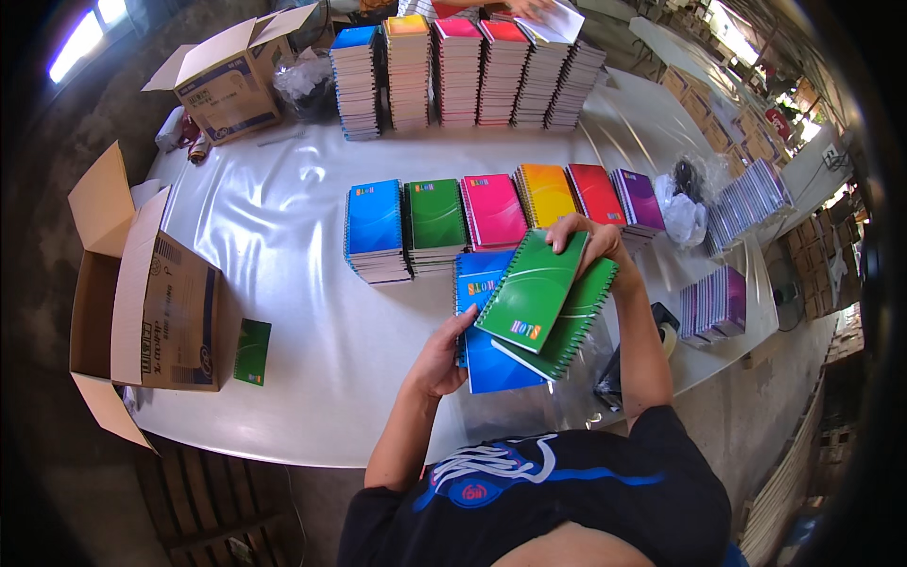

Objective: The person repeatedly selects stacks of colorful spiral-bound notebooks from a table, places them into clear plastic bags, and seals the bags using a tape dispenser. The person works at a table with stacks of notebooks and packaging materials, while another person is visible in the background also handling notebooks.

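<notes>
My left hand (pixel 441 357) is closed on the spiral edge of a blue notebook (pixel 505 364), its thumb on the cover. Above that, my right hand (pixel 593 242) grips a green spiral notebook (pixel 531 291), and a second green notebook (pixel 576 326) is fanned out beneath it. Both green ones overlap the blue one. Just beyond my hands stand stacks of spiral notebooks in a row: a blue stack (pixel 374 219), a green stack (pixel 436 215), a pink stack (pixel 492 210), a yellow stack (pixel 548 194), a red stack (pixel 595 195) and a purple stack (pixel 639 200).
Taller notebook stacks (pixel 409 80) line the far side, where another person's hand (pixel 531 8) shows. Open cardboard boxes (pixel 175 312) stand at the left, near a lone green notebook (pixel 252 352). A tape dispenser (pixel 661 326) and purple notebook stacks (pixel 715 304) are at the right.
</notes>
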{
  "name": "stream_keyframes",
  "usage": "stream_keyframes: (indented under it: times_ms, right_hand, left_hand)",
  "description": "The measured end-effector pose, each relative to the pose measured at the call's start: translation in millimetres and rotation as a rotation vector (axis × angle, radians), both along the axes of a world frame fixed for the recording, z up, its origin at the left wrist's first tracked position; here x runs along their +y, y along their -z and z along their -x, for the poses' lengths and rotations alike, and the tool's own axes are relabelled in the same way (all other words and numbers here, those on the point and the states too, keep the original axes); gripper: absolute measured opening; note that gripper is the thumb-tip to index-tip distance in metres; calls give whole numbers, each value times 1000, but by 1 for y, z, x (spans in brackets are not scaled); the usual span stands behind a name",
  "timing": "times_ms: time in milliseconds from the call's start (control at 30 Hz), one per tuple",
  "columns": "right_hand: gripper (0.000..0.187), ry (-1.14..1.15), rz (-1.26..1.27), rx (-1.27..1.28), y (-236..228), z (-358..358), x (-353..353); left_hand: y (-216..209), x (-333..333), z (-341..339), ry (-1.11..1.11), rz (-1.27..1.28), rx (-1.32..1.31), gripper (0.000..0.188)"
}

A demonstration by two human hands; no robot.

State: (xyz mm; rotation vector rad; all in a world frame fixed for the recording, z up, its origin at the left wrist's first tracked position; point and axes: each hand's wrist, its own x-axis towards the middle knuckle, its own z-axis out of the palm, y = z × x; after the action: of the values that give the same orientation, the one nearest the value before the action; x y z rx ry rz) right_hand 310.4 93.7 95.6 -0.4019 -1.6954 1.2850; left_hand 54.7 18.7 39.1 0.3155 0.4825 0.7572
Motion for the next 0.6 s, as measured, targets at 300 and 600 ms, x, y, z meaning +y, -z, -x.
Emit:
stream_keyframes:
  times_ms: [300, 600]
  right_hand:
    - [21, 655, -301, -342, 1, 22, -51]
    - [45, 699, -637, -878, 22, 78, -118]
  left_hand:
    - [16, -10, -13, -246, -65, 129, 57]
    - [34, -25, -21, -262, -42, -63, 48]
